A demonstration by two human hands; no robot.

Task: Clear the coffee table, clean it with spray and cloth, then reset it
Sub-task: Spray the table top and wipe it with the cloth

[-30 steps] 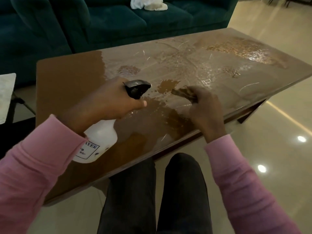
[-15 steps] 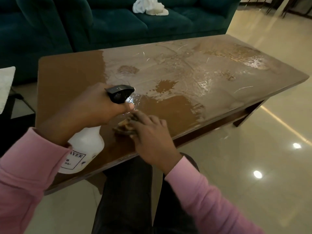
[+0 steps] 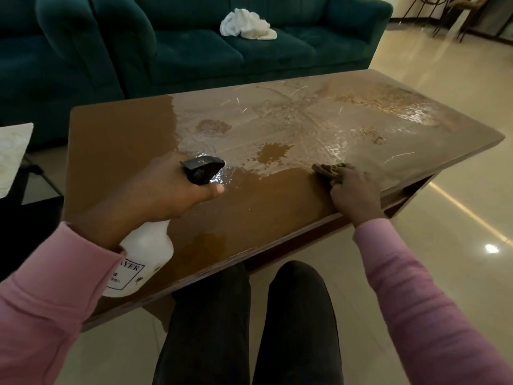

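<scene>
Spray bottle (image 3: 144, 252) aslant, nozzle toward cloth (image 3: 327, 170)

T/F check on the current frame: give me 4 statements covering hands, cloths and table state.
1. The left hand holds the spray bottle. True.
2. The right hand holds a brown cloth against the coffee table. True.
3. The whole tabletop shines wet. False: only the middle and right part glisten. The left end and a strip near the front edge look matte.
4. The white cloth lies on the tabletop. False: it sits crumpled on the sofa behind the table.
</scene>
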